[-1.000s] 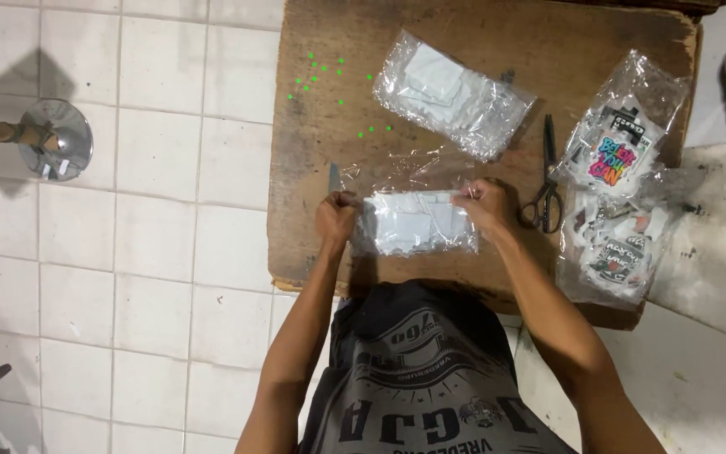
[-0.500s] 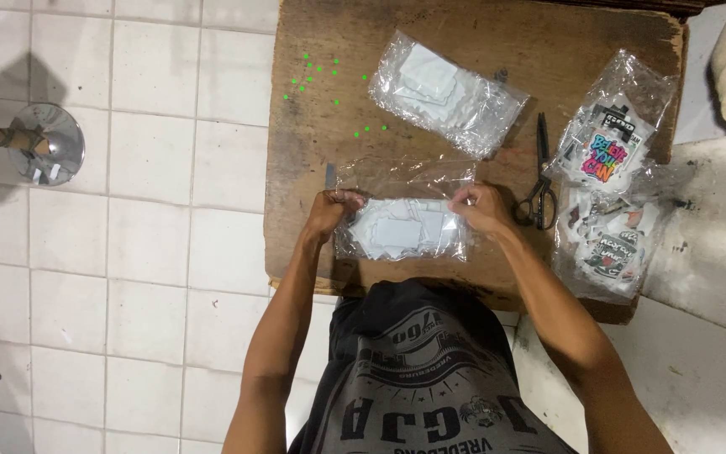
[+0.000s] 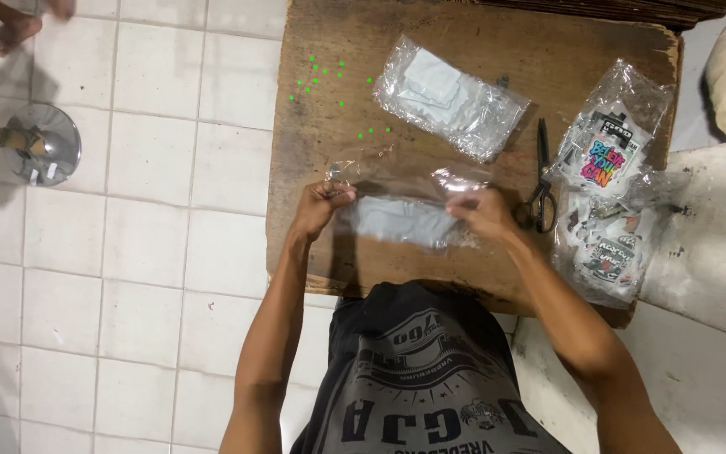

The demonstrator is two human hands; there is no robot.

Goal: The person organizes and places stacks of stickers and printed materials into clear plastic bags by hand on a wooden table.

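Left hand: the left hand [image 3: 319,204] is clenched on the left end of a clear plastic sleeve [image 3: 405,219] with a pale grey flat item inside.
Right hand: the right hand [image 3: 482,212] is pinched onto the sleeve's right end, so a grip is kept at both ends.
What changed: since a second ago the sleeve has been lifted and stretched wider, and its top flap looks opened up; the packing seems mid-way, judging by that.
Where it is: held just above the wooden worktop [image 3: 338,151], near edge.
Farther off: a filled clear bag [image 3: 451,97] is seen far, black scissors [image 3: 541,181] to the right, printed sticker packs [image 3: 607,210] beyond those.
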